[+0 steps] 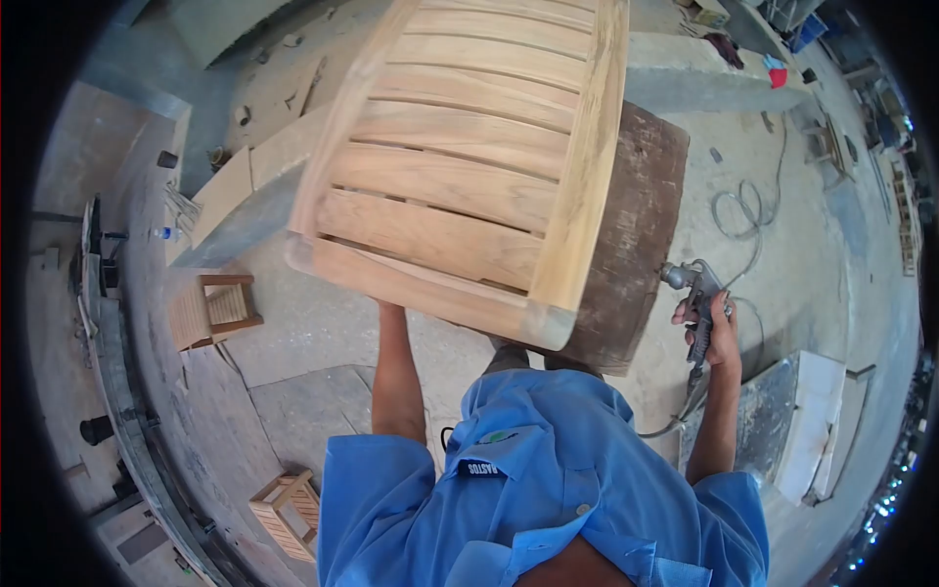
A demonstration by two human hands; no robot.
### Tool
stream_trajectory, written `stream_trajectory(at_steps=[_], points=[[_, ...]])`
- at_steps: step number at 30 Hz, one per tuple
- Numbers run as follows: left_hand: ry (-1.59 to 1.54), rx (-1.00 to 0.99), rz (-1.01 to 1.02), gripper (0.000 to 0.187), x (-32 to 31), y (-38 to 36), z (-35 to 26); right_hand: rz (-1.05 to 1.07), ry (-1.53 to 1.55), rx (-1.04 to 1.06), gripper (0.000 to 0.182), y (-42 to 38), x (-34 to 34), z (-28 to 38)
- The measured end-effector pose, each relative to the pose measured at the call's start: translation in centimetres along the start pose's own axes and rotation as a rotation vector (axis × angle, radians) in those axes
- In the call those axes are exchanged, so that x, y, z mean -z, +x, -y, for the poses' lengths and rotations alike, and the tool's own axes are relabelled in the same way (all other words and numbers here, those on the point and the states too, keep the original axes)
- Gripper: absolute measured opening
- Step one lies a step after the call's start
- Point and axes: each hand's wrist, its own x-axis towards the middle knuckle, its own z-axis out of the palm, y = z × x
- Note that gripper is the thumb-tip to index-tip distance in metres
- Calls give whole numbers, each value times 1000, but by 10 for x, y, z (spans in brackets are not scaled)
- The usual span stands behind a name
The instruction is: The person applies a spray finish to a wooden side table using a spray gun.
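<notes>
A large slatted wooden panel with a pale frame is tilted up in front of me, above a worn brown board. My left forearm reaches up to the panel's lower left edge; the left hand is almost wholly hidden behind it, so its fingers do not show. On the right, my right hand is wrapped round the handle of a spray gun, whose head points left toward the board. A hose runs down from the gun's handle.
Small slatted wooden pieces stand on the floor at the left, another at the lower left. A coiled hose lies at the right. A low concrete ledge bears gloves or cloths. A white-topped slab is at the lower right.
</notes>
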Motion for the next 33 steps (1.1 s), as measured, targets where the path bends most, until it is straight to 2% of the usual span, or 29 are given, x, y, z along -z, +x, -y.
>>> stream_trajectory(at_steps=[1,3,5,6,7,9,11,12,14,15,16,17,18,21,23,25,29,31,33], points=[[-6,6,-17,59,2,3,-2,29,44,-25,69,-4,0,-3],[1063,-226,-91,55,14,27,-25,98,132,-60,68,-4,-7,-10],[1247,-220,-337,46,-4,48,-39,155,170,-78,67,3,-21,-10],[1215,-177,-409,45,-33,46,-51,215,212,-81,66,11,-30,-10],[1183,-137,-479,44,-74,45,-66,254,275,-86,66,18,-41,-10],[1239,-309,-478,42,-179,16,-72,321,400,-118,65,32,-64,-10],[1297,-442,-277,43,-252,-11,-73,371,456,-143,62,48,-84,-11],[1328,-440,-263,43,-283,-23,-70,395,454,-141,60,58,-96,-13],[1538,-527,42,48,-335,-37,-60,428,419,-146,66,70,-125,-12],[1572,-514,83,48,-349,-38,-55,468,445,-132,63,76,-139,-11],[1781,-442,188,51,-361,-37,-50,503,470,-118,60,80,-153,-8],[1983,-368,297,55,-369,-36,-41,542,483,-46,57,82,-165,0],[1956,-240,272,58,-373,-36,-26,580,492,24,53,84,-174,6],[2142,-249,362,61,-346,7,-39,551,551,97,48,95,-202,10],[2221,-169,317,63,-351,11,-39,544,603,63,47,97,-209,16],[2124,-134,283,62,-346,22,-41,546,633,39,47,105,-213,20],[2228,-142,442,63,-338,46,-60,538,726,118,47,122,-232,24],[2259,-101,387,63,-339,52,-61,466,702,172,47,135,-245,22],[2281,-93,493,62,-338,64,-66,469,712,199,48,150,-250,17]])
